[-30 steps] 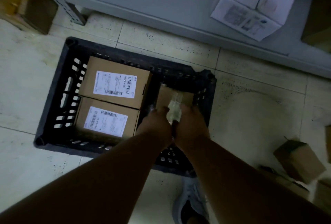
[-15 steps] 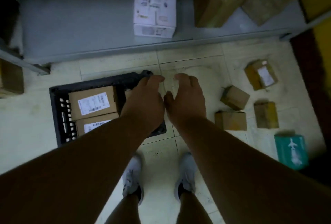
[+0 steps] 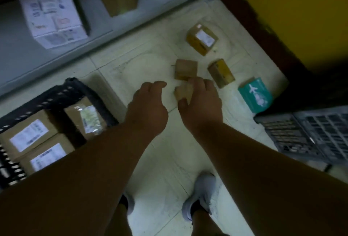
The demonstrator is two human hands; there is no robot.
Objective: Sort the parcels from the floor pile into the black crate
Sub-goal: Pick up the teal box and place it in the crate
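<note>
Brown cardboard shows between the thumb and fingers of the right hand (image 3: 202, 102): a small parcel (image 3: 183, 92) on the floor, which that hand reaches over with its fingers curved. Whether the fingers already pinch the box or only hang above it cannot be told, since the hand hides most of it. The left hand (image 3: 148, 107) hovers just beside, loosely curled and holding nothing.

The step in hand looks like the pick-up of the next parcel from the floor pile. The next move would call for a firm grip on that small box, perhaps with the left hand steadying its near side, then a carry to the left.

Beyond the hands lie the rest of the pile on the pale tiled floor (image 3: 143, 62): a plain brown box (image 3: 186, 70) touching or just behind the reached one, a yellowish taped box (image 3: 221, 72), a labelled box (image 3: 202, 38) farther off, and a teal parcel (image 3: 255, 94) with a white plane mark to the right.

The black crate (image 3: 56, 92) stands at the left, already holding three labelled boxes, with some room seemingly left near its far edge.
</note>
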